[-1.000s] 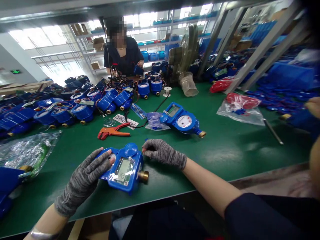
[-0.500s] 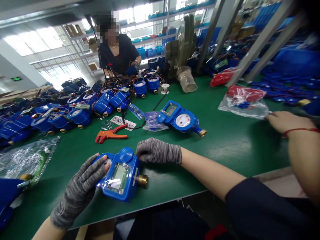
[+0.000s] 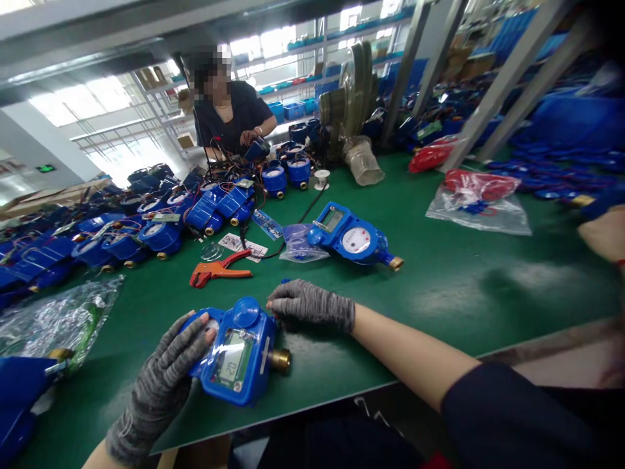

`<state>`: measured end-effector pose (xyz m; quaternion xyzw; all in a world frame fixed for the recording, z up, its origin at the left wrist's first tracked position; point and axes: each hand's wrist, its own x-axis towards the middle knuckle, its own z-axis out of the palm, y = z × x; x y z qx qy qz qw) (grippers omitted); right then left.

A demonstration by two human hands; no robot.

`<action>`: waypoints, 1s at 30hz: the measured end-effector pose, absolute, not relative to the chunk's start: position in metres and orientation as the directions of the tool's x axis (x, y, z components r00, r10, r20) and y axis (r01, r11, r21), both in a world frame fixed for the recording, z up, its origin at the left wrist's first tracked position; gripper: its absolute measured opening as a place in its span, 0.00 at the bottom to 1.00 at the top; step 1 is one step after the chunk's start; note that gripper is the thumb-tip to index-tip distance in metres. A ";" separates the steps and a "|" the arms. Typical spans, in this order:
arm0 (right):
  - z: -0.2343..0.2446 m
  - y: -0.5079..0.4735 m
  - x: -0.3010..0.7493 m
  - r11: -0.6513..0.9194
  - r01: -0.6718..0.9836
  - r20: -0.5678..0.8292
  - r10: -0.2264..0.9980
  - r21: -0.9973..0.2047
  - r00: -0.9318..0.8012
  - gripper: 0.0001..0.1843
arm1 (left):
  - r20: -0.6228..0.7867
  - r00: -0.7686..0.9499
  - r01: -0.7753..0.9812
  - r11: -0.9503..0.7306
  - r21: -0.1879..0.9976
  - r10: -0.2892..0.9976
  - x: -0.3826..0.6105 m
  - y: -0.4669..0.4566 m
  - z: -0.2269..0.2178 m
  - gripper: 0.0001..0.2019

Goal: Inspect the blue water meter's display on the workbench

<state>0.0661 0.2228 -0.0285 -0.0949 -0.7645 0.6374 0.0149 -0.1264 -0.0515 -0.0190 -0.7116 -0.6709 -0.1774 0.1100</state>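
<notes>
A blue water meter [image 3: 244, 358] with a digital display and a brass threaded end lies near the table's front edge. My left hand [image 3: 170, 355], in a grey fingerless glove, grips its left end, fingers over the round dial. Its display shows digits. My right hand [image 3: 303, 305], gloved alike, is closed at the meter's far right side; whatever its fingertips pinch is hidden. Just beyond that hand lies a tiny blue piece [image 3: 286, 281]. Farther back rests a second blue water meter [image 3: 356, 241], beside a small bag of blue parts [image 3: 300, 242].
Orange cutting pliers [image 3: 219, 268] lie behind my left hand. Many blue meters [image 3: 161, 238] with loose wires crowd the back left. A plastic bag with red parts [image 3: 481, 198] is at right, near another person's hand [image 3: 603, 234]. A co-worker [image 3: 234, 114] handles a meter across the table.
Digits now show on the near meter's display, which looked blank before. The other person's hand at right has drawn away from the bag. A tiny blue piece now shows beyond my right hand.
</notes>
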 end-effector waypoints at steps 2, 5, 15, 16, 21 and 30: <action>-0.028 0.221 0.057 0.012 0.227 -0.225 0.086 -0.974 -0.971 0.15 | 0.400 0.020 0.994 -0.063 0.095 0.916 -0.126 -0.052 -0.020 0.31; -0.029 0.223 0.051 0.027 0.289 -0.288 0.034 -0.957 -0.957 0.12 | 0.404 0.020 0.992 -0.067 0.103 0.915 -0.126 -0.051 -0.020 0.31; -0.024 0.224 0.048 0.374 0.271 -0.274 0.046 -0.887 -0.961 0.09 | 0.432 0.035 0.988 -0.096 0.119 0.901 -0.129 -0.046 -0.025 0.28; -0.023 0.223 0.048 0.403 0.268 -0.267 0.058 -0.875 -0.962 0.09 | 0.433 0.017 0.985 -0.090 0.149 0.901 -0.128 -0.047 -0.024 0.28; -0.024 0.210 0.062 0.345 0.260 -0.222 0.146 -0.902 -0.964 0.11 | 0.212 -0.238 0.732 0.031 0.681 0.948 -0.129 -0.057 0.003 0.25; -0.039 0.141 0.124 0.069 0.110 -0.050 0.577 -0.991 -0.815 0.21 | -0.305 -0.339 -0.123 0.279 0.952 0.890 -0.130 -0.009 0.025 0.30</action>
